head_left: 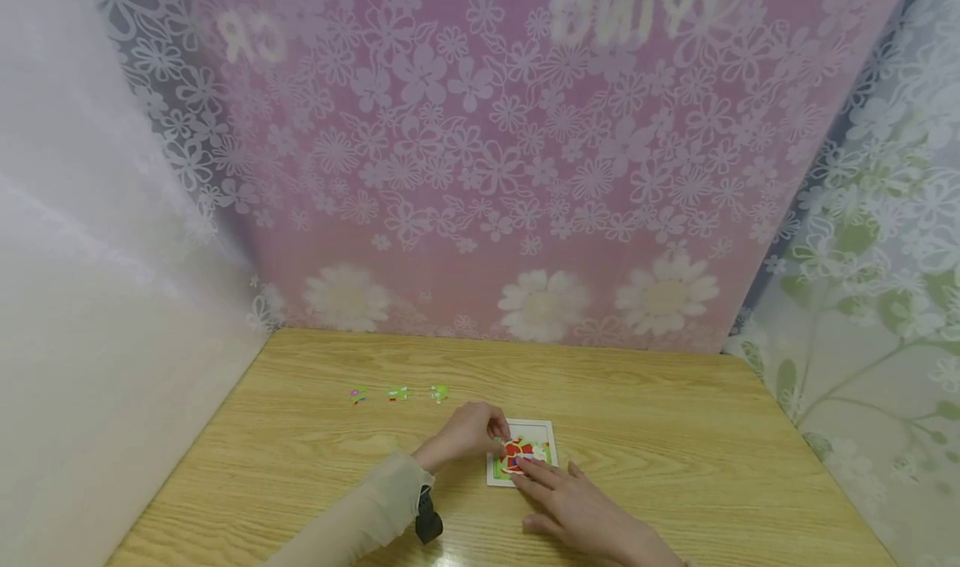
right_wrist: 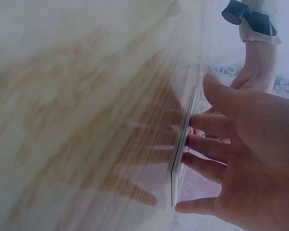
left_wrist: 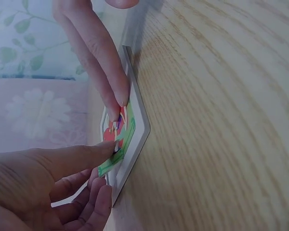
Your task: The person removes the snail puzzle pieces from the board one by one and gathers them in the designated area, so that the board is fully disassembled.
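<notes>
A white-framed picture puzzle (head_left: pixel 534 424) lies on the table, with red, green and white pieces in it. From its left side my left hand (head_left: pixel 471 430) reaches in. Thumb and fingers pinch a green-edged puzzle piece (left_wrist: pixel 106 168), which sits tilted over the frame's border in the left wrist view. My right hand (head_left: pixel 576 502) comes from the lower right, its fingers extended and their tips resting on the red part of the picture. In the right wrist view the right fingers (right_wrist: pixel 209 147) stand spread at the frame's edge; the picture's face is mostly hidden there.
Several small loose puzzle pieces (head_left: pixel 399 393) lie in a row on the wooden table (head_left: pixel 645 400), behind and left of the puzzle. A black device (head_left: pixel 427 517) is strapped to the left wrist. Flowered curtains (head_left: pixel 480 175) stand behind the table and at its sides.
</notes>
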Demonstrator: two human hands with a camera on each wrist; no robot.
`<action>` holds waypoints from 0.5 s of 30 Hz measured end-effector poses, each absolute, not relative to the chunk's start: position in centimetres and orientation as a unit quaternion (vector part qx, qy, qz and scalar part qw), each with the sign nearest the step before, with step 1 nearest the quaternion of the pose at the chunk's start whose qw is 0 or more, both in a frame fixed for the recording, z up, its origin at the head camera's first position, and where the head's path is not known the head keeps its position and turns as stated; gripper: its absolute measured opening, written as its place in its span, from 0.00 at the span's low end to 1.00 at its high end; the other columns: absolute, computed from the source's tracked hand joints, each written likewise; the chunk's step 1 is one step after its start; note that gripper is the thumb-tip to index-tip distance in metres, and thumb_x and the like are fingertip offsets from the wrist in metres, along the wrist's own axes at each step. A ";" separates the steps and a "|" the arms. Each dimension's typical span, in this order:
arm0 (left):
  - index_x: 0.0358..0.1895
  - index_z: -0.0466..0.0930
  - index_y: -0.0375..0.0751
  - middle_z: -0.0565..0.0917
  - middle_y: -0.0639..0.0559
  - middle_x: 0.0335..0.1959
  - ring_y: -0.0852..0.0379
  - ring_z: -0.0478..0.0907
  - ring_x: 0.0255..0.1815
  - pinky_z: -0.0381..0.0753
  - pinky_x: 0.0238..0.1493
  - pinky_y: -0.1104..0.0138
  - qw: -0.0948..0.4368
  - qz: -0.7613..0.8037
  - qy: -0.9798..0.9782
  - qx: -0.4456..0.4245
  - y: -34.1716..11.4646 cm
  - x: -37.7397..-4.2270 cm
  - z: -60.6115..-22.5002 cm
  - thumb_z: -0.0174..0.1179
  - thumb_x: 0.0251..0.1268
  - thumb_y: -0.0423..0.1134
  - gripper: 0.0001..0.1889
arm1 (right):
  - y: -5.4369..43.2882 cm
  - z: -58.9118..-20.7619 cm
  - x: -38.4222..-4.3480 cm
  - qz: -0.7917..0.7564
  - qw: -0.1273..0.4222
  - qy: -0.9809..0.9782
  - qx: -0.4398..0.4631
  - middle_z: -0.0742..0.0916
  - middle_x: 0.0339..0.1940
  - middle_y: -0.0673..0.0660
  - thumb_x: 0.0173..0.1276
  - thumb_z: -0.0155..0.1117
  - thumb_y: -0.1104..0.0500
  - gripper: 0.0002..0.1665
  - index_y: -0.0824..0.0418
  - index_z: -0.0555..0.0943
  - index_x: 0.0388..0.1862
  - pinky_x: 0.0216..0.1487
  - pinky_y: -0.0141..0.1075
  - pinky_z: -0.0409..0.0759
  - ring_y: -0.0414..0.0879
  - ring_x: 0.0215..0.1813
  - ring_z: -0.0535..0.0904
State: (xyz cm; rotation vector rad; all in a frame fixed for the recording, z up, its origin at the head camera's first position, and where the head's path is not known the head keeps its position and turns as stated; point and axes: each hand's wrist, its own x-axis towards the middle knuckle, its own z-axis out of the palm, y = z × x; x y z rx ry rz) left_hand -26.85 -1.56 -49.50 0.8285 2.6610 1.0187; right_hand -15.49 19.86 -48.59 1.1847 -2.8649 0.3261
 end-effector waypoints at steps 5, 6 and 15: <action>0.30 0.87 0.44 0.81 0.62 0.23 0.69 0.72 0.24 0.72 0.31 0.73 0.094 0.357 0.889 0.271 -1.7 -26.9 -49.4 0.71 0.59 0.30 0.05 | 19.9 -48.5 -15.6 0.111 -0.015 -0.922 0.370 0.73 0.75 0.61 0.77 0.54 0.38 0.36 0.60 0.75 0.72 0.60 0.70 0.72 0.63 0.70 0.74; 0.30 0.87 0.43 0.81 0.62 0.23 0.68 0.72 0.25 0.72 0.30 0.73 0.097 0.362 0.888 0.268 -1.7 -26.9 -49.4 0.70 0.60 0.30 0.05 | 19.9 -48.6 -15.6 0.112 -0.017 -0.922 0.370 0.73 0.75 0.61 0.77 0.54 0.38 0.36 0.60 0.74 0.72 0.60 0.70 0.72 0.63 0.70 0.73; 0.36 0.88 0.40 0.86 0.52 0.28 0.60 0.79 0.26 0.78 0.26 0.71 0.141 0.422 0.861 0.247 -2.3 -27.1 -49.2 0.66 0.69 0.37 0.05 | 20.0 -49.0 -15.5 0.106 -0.001 -0.921 0.375 0.73 0.75 0.60 0.78 0.52 0.38 0.36 0.60 0.74 0.73 0.60 0.71 0.71 0.62 0.70 0.73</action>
